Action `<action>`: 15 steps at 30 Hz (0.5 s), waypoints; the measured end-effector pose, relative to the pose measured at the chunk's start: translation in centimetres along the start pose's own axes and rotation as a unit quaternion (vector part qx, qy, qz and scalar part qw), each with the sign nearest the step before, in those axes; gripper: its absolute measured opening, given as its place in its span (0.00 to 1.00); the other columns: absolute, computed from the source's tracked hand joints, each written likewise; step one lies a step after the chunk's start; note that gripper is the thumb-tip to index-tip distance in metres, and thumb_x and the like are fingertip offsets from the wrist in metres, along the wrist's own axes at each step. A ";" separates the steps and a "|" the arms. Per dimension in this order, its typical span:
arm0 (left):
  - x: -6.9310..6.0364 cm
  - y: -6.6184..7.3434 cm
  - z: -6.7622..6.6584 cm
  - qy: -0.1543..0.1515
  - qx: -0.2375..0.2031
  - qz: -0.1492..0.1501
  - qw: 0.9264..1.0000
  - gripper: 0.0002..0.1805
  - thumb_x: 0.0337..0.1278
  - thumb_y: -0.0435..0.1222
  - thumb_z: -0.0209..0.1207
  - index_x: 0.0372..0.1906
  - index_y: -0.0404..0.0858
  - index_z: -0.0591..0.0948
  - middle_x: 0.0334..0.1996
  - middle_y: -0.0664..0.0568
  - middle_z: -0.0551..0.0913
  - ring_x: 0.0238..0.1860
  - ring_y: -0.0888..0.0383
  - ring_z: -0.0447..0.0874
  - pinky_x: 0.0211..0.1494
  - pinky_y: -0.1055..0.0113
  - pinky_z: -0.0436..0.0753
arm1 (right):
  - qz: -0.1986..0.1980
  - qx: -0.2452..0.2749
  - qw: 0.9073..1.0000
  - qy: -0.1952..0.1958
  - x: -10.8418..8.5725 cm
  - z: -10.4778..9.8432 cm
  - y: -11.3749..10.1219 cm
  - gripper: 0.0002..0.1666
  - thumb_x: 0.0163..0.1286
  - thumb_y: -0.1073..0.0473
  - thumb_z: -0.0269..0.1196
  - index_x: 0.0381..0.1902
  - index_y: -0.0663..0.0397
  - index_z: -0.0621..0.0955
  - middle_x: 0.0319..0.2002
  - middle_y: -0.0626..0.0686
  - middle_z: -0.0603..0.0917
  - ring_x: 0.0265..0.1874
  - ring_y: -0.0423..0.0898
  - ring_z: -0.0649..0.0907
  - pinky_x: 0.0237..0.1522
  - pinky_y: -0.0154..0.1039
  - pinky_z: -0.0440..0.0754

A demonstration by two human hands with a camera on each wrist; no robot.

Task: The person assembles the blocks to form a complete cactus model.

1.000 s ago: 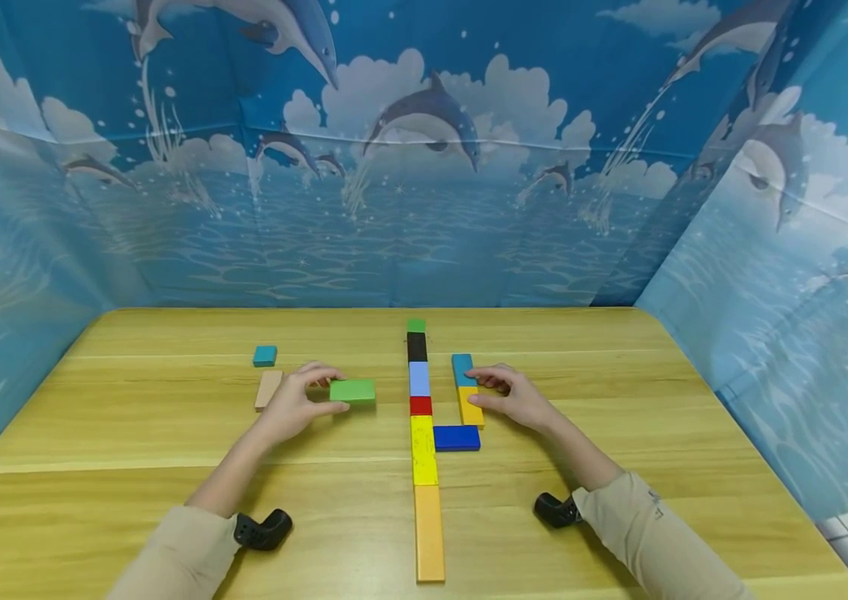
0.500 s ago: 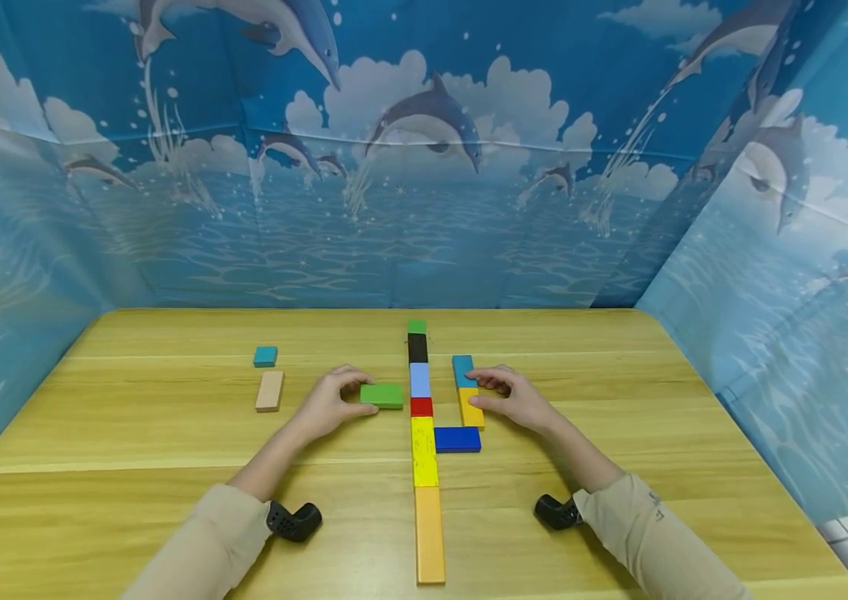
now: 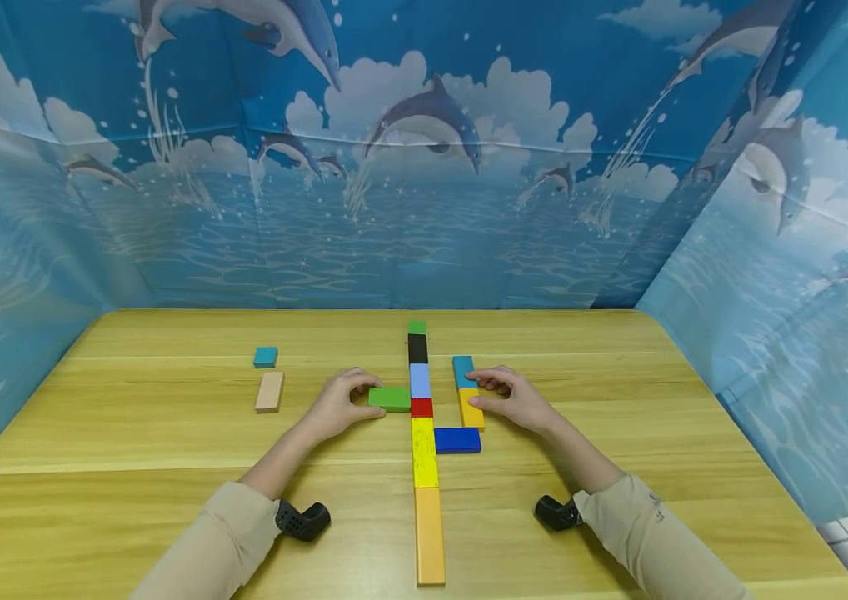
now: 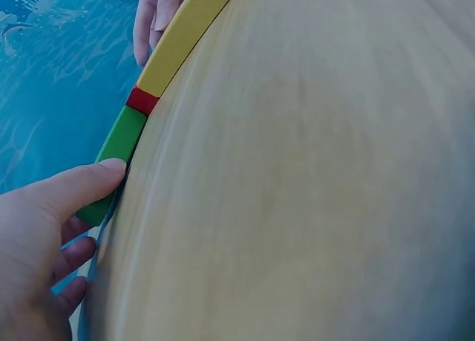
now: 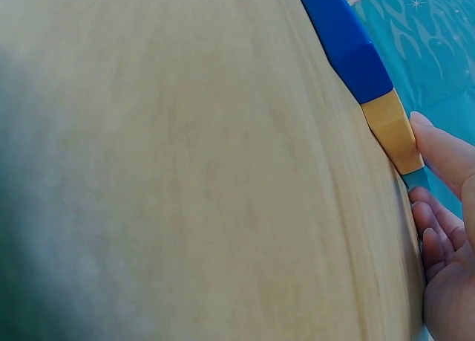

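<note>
My left hand (image 3: pixel 340 403) pinches a green block (image 3: pixel 390 400) between thumb and fingers. The block lies crosswise on the table, its right end meeting the column of blocks beside the red block (image 3: pixel 421 407). In the left wrist view, the thumb lies along the near side of the green block (image 4: pixel 122 137). My right hand (image 3: pixel 520 400) rests at the right edge of two blocks set end to end, a blue one (image 3: pixel 462 370) and an orange-yellow one (image 3: pixel 471 410). Its thumb tip touches the orange-yellow block (image 5: pixel 393 131); the other fingers are loosely bent by the blue one.
The column continues with a small green (image 3: pixel 416 327), black (image 3: pixel 417 348), light blue (image 3: pixel 420 380), yellow (image 3: pixel 424 452) and long orange block (image 3: pixel 429 536). A dark blue block (image 3: pixel 457 440) juts right from it. A teal block (image 3: pixel 265 357) and a tan block (image 3: pixel 270 392) lie left.
My left hand has moved right with the green block, bringing it from the left of the column up against it. The right hand has stayed in place.
</note>
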State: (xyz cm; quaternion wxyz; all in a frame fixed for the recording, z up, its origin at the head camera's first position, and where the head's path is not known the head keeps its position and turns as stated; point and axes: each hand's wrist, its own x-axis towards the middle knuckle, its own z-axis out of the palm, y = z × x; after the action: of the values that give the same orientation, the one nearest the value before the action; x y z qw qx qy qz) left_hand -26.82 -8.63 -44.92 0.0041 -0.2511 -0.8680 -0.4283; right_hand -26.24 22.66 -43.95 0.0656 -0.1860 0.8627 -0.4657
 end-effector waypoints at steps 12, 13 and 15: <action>0.0 0.3 0.1 0.006 0.020 -0.002 1.000 0.19 0.40 0.36 0.70 0.43 0.37 0.82 0.33 0.52 0.77 0.34 0.57 0.67 0.39 0.64 0.70 | 0.009 0.009 1.000 -0.002 -0.3 0.0 -1.3 0.24 0.62 0.62 0.62 0.56 0.64 0.74 0.45 0.62 0.74 0.41 0.55 0.71 0.40 0.38 0.69; 0.0 0.3 0.1 0.008 0.019 -0.003 1.000 0.19 0.40 0.36 0.70 0.43 0.37 0.81 0.33 0.52 0.77 0.34 0.57 0.67 0.39 0.64 0.69 | 0.009 0.011 1.000 -0.003 -0.4 -0.1 -1.7 0.24 0.62 0.63 0.62 0.56 0.66 0.74 0.45 0.64 0.74 0.42 0.56 0.70 0.40 0.38 0.69; 0.0 0.4 0.1 0.010 0.018 -0.006 1.000 0.19 0.40 0.35 0.70 0.42 0.37 0.82 0.33 0.52 0.77 0.34 0.57 0.67 0.38 0.64 0.69 | 0.010 0.012 1.000 -0.006 -0.6 -0.2 -2.5 0.24 0.62 0.64 0.61 0.56 0.68 0.73 0.45 0.65 0.73 0.42 0.58 0.70 0.40 0.38 0.69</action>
State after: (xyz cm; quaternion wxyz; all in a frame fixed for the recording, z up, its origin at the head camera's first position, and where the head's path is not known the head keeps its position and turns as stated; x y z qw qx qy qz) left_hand -26.62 -8.31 -44.70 0.0146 -0.2415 -0.8768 -0.4156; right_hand -25.06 21.78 -41.82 0.0777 -0.1797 0.8585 -0.4740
